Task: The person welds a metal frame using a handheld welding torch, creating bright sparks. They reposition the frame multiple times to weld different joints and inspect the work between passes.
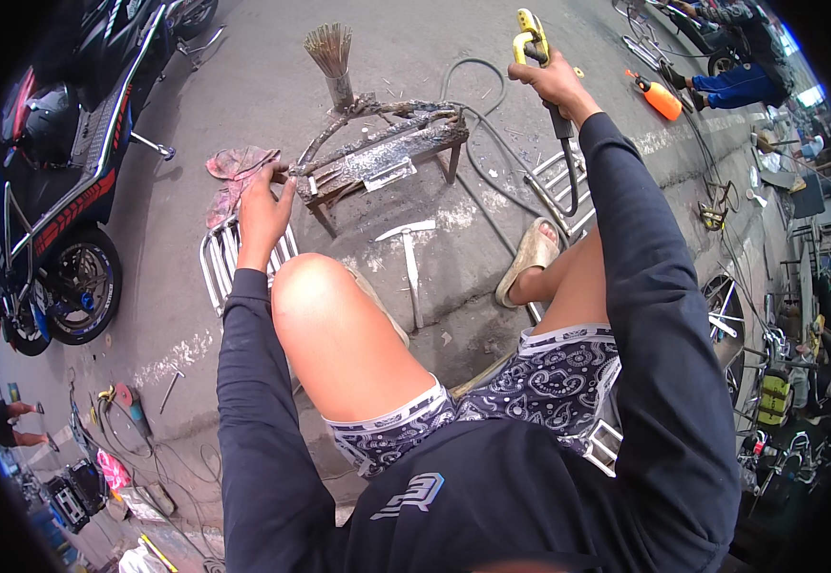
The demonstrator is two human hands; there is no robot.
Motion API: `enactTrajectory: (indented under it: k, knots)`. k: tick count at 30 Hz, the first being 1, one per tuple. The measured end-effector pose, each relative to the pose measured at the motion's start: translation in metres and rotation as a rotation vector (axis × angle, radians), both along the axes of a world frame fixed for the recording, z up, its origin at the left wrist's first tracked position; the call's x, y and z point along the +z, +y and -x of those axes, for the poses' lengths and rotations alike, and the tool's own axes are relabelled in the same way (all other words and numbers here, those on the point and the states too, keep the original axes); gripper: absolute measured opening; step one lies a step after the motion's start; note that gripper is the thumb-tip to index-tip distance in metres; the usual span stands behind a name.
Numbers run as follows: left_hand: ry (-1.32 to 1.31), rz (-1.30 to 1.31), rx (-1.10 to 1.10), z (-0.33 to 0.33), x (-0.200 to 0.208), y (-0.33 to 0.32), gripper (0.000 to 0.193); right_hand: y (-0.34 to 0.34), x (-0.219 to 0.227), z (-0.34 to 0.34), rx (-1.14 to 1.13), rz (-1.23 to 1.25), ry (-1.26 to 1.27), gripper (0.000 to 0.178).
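Work spot's outdoors-looking: grey concrete floor, scuffed, with a worn white painted line running across it. At 12 o'clock there's a low, crusty bench, its top heavily stained, with a can of thin rods standing at its far side, around 11.

Right hand's up at 1 o'clock, grip closed firmly round a yellow-and-black clamp tool. Left hand is at 10, fingertips bunched by the bench's near-left end; can't tell if that grip is pinching anything. A stained pink rag sits right beside it, by some silver metal bars.

Pale metal hammer lies on the floor near the middle, handle toward 6. Motorbike parked at 9, orange bottle on its side around 2, someone in blue trousers beyond it, plus a jumble of parts at 4.
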State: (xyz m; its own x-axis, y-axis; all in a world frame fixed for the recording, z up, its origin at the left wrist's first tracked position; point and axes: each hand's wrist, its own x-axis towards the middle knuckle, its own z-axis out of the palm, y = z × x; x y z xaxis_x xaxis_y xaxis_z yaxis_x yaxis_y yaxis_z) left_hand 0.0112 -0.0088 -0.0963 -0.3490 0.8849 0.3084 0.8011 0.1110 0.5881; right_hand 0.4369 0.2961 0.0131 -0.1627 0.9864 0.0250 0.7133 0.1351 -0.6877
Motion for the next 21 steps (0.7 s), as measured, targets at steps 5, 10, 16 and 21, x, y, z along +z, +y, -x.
enactTrajectory:
  k: [5,10,16,21]
  knots:
    - [0.215,0.125,-0.021,-0.013,0.112,0.099,0.038,-0.028,0.005,-0.024,0.0,-0.001,0.323,0.108]
    - [-0.034,0.312,0.233,-0.031,0.099,0.191,0.044,-0.076,0.022,-0.032,-0.054,0.229,0.977,0.076]
    - [0.049,0.081,0.495,-0.057,0.046,0.234,0.04,-0.14,0.063,-0.051,-0.033,0.293,1.438,0.062]
    - [0.096,-0.068,0.592,-0.055,0.038,0.242,0.034,-0.183,0.029,-0.053,-0.162,0.46,1.478,0.058]
